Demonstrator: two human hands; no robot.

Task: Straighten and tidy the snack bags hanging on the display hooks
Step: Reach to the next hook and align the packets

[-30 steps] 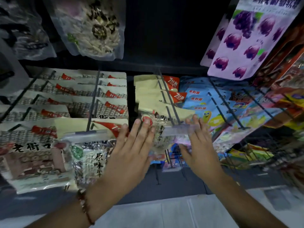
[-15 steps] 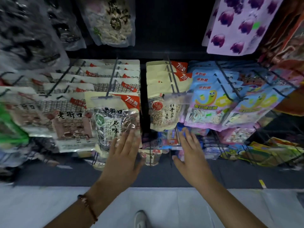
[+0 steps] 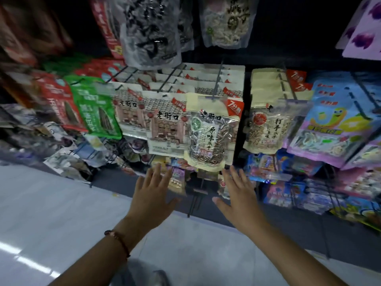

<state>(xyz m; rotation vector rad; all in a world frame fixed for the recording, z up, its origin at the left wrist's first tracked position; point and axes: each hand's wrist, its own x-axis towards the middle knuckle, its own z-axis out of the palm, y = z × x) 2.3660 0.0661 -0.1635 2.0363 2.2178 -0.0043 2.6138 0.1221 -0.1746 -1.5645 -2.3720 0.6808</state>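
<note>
1. Nearest to me, both hands hang below the bags and hold nothing. The left hand [image 3: 153, 195], a bead bracelet [image 3: 118, 240] on its wrist, has its fingers straight and a little spread; the right hand [image 3: 239, 195] is flat with the thumb out to the side. Neither touches a bag.
2. Just above the fingertips hangs the clear seed bag [image 3: 210, 137] at the front of its hook [image 3: 216, 81]. It faces out and looks fairly square, so I judge this one done.
3. Beside it on the right, the tan bag [image 3: 266, 124] also hangs forward, with only a slight tilt.
4. Left of the seed bag, the cream bags [image 3: 165, 122] overlap one another, and the green bag [image 3: 97, 112] and red bag [image 3: 59, 104] lean hard. Those seem left to do, though blur there makes it uncertain.
5. Farther up, the large clear bags [image 3: 224, 19] hang untouched, as far as I can tell.
</note>
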